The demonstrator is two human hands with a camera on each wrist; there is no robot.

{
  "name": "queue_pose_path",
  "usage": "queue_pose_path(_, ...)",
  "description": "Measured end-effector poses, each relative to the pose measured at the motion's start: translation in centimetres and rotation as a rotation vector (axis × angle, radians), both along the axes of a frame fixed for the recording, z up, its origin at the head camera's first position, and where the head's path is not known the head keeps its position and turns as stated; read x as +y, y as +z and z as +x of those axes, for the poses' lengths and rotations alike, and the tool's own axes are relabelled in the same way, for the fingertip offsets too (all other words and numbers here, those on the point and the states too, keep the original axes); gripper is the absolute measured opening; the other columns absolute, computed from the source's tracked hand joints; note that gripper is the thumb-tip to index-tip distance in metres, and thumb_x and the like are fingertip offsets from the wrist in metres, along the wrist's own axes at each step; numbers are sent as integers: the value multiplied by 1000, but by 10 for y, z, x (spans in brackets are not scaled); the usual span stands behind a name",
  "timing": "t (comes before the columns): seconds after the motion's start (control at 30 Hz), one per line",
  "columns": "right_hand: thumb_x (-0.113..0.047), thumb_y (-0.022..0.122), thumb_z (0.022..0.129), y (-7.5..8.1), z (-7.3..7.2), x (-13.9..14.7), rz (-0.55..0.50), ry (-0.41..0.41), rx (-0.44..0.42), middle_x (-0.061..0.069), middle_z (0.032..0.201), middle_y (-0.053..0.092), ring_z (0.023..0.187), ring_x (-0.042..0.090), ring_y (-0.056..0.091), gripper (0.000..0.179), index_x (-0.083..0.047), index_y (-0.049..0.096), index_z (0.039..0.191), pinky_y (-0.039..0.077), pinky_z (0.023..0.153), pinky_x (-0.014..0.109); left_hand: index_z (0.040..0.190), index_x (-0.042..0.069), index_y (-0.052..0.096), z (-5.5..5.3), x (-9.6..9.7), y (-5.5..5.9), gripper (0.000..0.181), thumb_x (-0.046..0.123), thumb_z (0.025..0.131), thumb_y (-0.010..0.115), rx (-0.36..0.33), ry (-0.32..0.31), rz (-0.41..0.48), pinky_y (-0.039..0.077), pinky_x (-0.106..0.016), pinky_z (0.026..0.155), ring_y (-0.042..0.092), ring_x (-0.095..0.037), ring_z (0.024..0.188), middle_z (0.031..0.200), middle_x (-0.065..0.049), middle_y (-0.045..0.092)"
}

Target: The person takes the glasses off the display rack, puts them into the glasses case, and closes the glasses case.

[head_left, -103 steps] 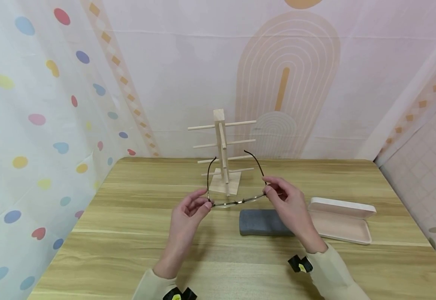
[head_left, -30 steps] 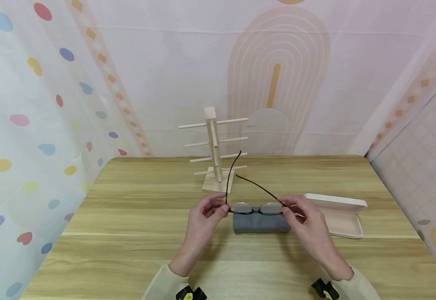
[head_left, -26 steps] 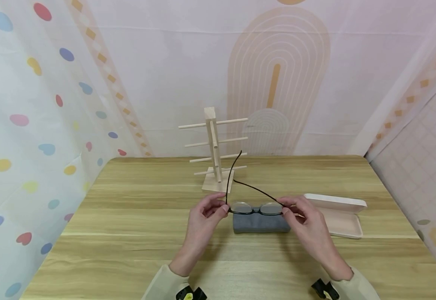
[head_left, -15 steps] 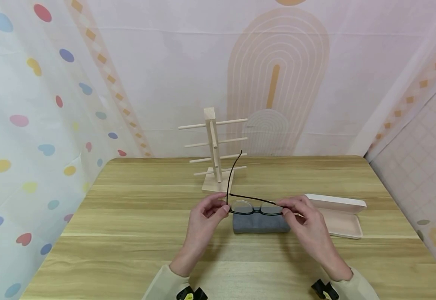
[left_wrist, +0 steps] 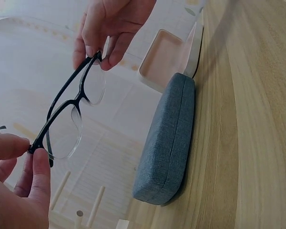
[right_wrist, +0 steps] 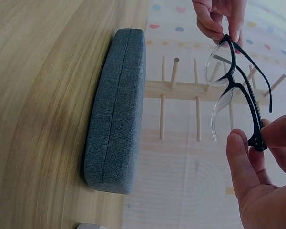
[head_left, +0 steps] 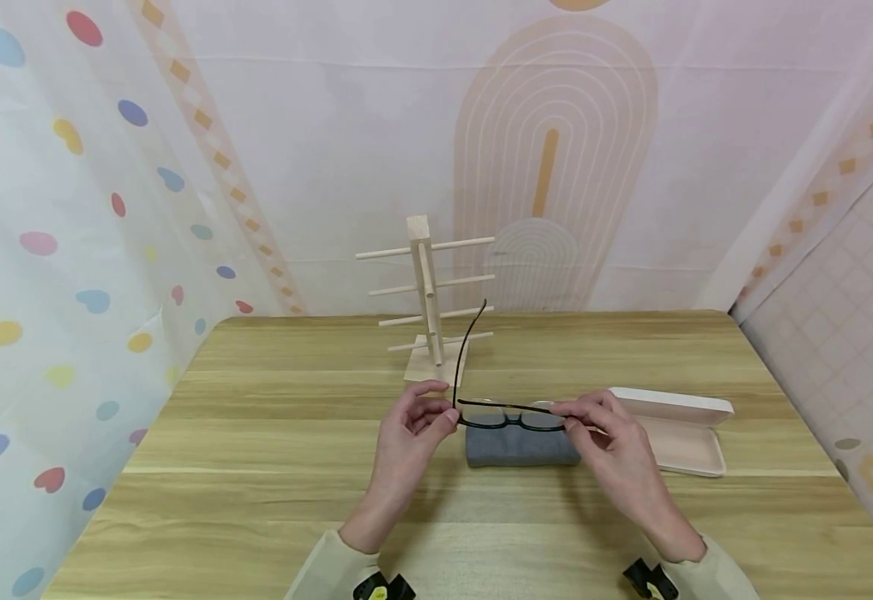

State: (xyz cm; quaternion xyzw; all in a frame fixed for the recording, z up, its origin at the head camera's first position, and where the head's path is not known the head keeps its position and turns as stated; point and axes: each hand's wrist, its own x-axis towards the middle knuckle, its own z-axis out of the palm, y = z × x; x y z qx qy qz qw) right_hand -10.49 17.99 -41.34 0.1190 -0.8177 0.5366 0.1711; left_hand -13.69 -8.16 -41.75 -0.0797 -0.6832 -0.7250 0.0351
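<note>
Grip, left: my left hand (head_left: 410, 437), thumb and fingers pinching one end of the frame front, by the hinge. Grip, right: my right hand (head_left: 612, 446), pinching the opposite end. Both holds narrow, on the frame alone.

Held: glasses (head_left: 512, 421), one pair, black and clear frame. In the air between my hands, front towards me, near the grey case (head_left: 522, 452) but apart from it. Extended temple (head_left: 460, 354), left side, pointing away from me. Folded temple (head_left: 504, 406), right side, lying across behind the lenses.

Risks, in my judgement: a slip, since only small corners are pinched; a bent hinge, should I twist one end against the other; smudged lenses, should a fingertip stray inward; a snagged temple, should the extended one meet the pegs of the rack (head_left: 425, 283).

Surface: table (head_left: 256, 500), wood-grained. On it, the grey case, shut, lying lengthwise; to its right, the white case (head_left: 687, 450), lid raised, pale pink lining; farther back, the rack, wooden, upright on a square base.

Room: cloth backdrop (head_left: 346, 167), pale, lightly creased; coloured spots at left, striped arch behind the table, faint grid at right.
</note>
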Motion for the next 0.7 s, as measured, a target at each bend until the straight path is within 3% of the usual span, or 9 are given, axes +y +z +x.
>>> queue_pose_path(0.27,6,63,97,2,1,-2,-17,-4,3,-1,103,65,92,8,63,29,-14,80,108,56,80,17,125,-6,61,1,1,1,33,-7,93,70,-6,6,14,59,-25,79,70,-21,86,101,-19,70)
queue_pose_path(0.7,6,64,97,2,1,-4,-20,3,5,0,104,65,92,6,62,27,-13,80,109,56,80,16,119,-2,68,3,2,4,24,-5,95,67,17,31,-45,58,-26,79,68,-24,87,98,-15,69)
